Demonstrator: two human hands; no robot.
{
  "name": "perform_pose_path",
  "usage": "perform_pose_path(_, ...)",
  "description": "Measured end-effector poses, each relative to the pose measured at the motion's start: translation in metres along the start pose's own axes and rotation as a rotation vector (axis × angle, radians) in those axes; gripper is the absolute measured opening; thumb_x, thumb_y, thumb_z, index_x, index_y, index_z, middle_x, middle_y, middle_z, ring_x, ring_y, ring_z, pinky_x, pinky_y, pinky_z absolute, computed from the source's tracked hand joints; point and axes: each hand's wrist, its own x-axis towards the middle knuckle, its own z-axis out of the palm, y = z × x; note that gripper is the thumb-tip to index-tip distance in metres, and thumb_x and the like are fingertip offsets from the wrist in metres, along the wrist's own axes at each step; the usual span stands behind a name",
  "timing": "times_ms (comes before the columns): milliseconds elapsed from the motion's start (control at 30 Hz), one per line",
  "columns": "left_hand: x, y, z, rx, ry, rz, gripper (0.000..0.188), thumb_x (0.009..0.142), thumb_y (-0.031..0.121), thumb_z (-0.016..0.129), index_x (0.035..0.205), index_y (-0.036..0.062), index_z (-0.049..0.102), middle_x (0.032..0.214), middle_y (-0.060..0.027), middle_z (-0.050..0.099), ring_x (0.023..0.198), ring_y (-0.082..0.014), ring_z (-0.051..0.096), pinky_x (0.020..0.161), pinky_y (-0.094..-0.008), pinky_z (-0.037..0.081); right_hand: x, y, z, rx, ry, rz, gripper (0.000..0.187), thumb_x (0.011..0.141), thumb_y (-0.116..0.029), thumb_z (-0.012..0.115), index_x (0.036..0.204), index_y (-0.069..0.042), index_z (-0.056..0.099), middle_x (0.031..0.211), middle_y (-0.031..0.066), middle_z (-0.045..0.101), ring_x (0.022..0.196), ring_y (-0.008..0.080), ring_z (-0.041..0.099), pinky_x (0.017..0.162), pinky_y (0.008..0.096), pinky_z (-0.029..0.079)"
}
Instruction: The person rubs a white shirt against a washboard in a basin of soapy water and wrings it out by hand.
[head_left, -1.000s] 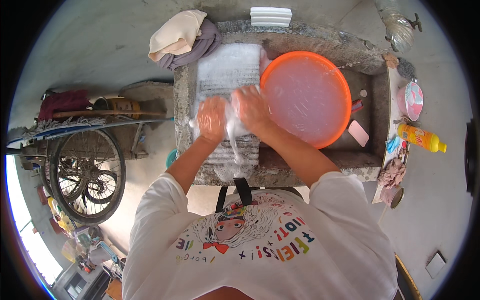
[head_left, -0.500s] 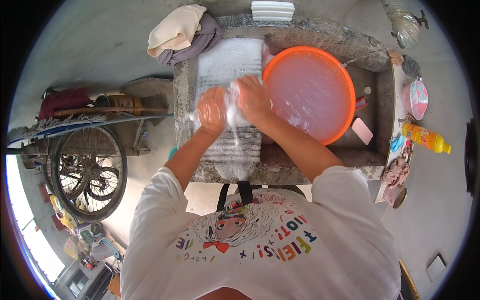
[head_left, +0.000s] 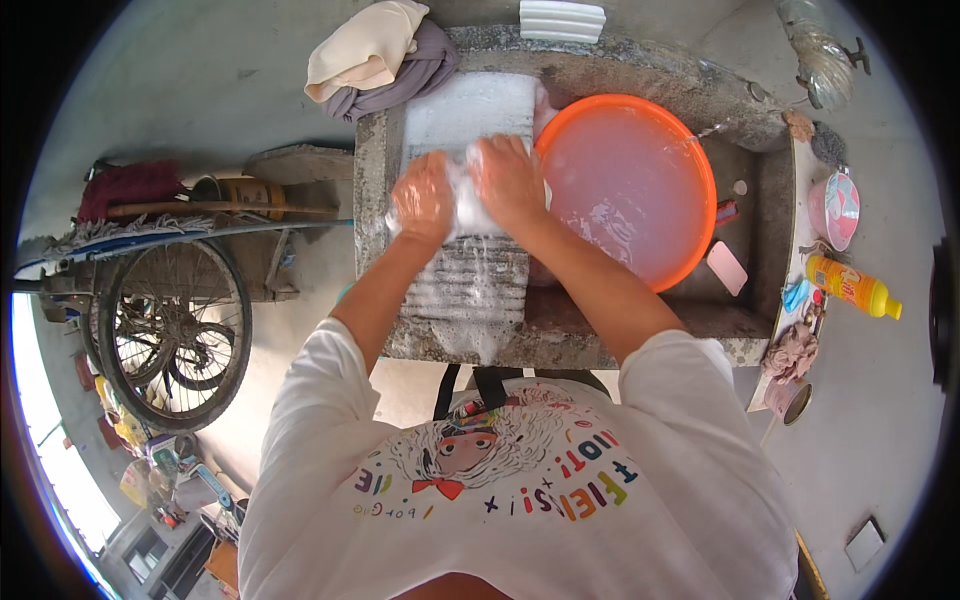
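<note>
My left hand (head_left: 423,197) and my right hand (head_left: 508,182) are both closed on a wet, sudsy white cloth (head_left: 467,203), bunched up between them. They work over a ridged stone washboard (head_left: 480,285), where foam and water run down toward the near edge. Beyond my hands, a white sudsy layer (head_left: 470,105) covers the far part of the board; whether it is foam or fabric is unclear. Right of my right hand stands an orange basin (head_left: 713,190) of cloudy, pale purplish water.
The basin sits in a concrete sink (head_left: 770,220) beside a pink soap bar (head_left: 727,268). Folded beige cloth (head_left: 365,50) and grey cloth (head_left: 430,65) lie at the far left corner. A yellow bottle (head_left: 850,285) and a pink rag (head_left: 792,352) are on the right. A bicycle wheel (head_left: 240,335) stands left.
Both hands, still gripping the cloth, have moved a little farther away up the washboard. The whole view has shifted slightly.
</note>
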Motion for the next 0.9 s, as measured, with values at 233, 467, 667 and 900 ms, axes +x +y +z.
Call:
perform_pose_path(233,-0.038,0.018,-0.038,-0.058,-0.082,0.192,0.021,0.078,0.015,0.061,0.096,0.0051,0.058,0.093,-0.0103,0.060,0.086,-0.0266,0.059,0.072,-0.0416,0.045,-0.048,0.003,-0.009,0.107,0.008,-0.135,0.021,0.087,-0.031,0.057,0.094,-0.013,0.064,0.090,0.0067,0.061,0.093,0.0297,0.059,0.077,0.0504,0.043)
perform_pose_path(467,0.002,0.013,-0.004,-0.101,0.064,0.018,0.004,0.083,0.012,0.057,0.085,0.0100,0.054,0.082,-0.0083,0.062,0.077,-0.0275,0.061,0.064,-0.0418,0.046,-0.007,0.007,-0.002,0.041,0.077,-0.053,0.014,0.083,-0.020,0.058,0.094,-0.011,0.059,0.099,0.0072,0.058,0.102,0.0248,0.054,0.090,0.0464,0.040)
perform_pose_path(667,0.009,-0.002,0.003,0.015,-0.213,-0.028,0.015,0.084,0.012,0.056,0.098,0.0101,0.058,0.099,-0.0079,0.062,0.091,-0.0278,0.059,0.075,-0.0438,0.047,0.005,0.015,0.026,0.003,-0.014,0.163,0.032,0.088,-0.032,0.060,0.110,-0.009,0.060,0.105,0.0141,0.063,0.100,0.0335,0.056,0.088,0.0457,0.043)
perform_pose_path(900,-0.037,0.023,-0.023,-0.208,0.046,0.181,0.016,0.081,0.013,0.057,0.095,0.0070,0.057,0.090,-0.0129,0.061,0.083,-0.0331,0.060,0.072,-0.0437,0.048,-0.059,0.010,-0.012,-0.012,0.062,-0.245,0.031,0.084,-0.029,0.062,0.108,-0.009,0.058,0.099,0.0088,0.060,0.094,0.0289,0.056,0.082,0.0458,0.042)
